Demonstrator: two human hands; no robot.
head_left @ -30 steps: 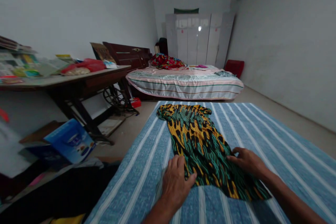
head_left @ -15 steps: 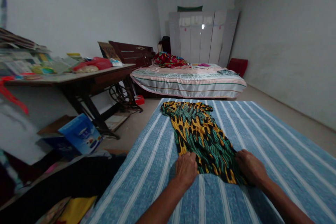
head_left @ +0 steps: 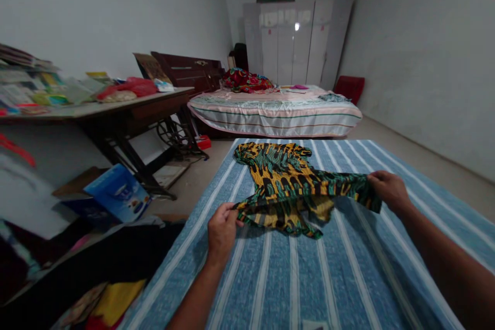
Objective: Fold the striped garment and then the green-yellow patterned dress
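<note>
A patterned garment [head_left: 286, 175] in yellow, green and black lies on a blue striped mattress [head_left: 348, 268]. Its near hem is lifted off the mattress and stretched sideways between my hands. My left hand [head_left: 221, 229] is closed and pinches the hem's left corner. My right hand [head_left: 389, 190] is closed on the hem's right corner. The far end of the garment still rests flat near the mattress's far edge.
A dark wooden table [head_left: 116, 113] with books and a red bag stands at the left, with a blue box [head_left: 118, 198] on the floor below. A bed [head_left: 274, 111] and a white wardrobe [head_left: 296, 44] fill the far end. A dark cloth [head_left: 88, 273] lies by the mattress.
My hands went from lying on the garment's near end to gripping its hem. They have lifted it and spread apart, the left going left, the right going right and farther away.
</note>
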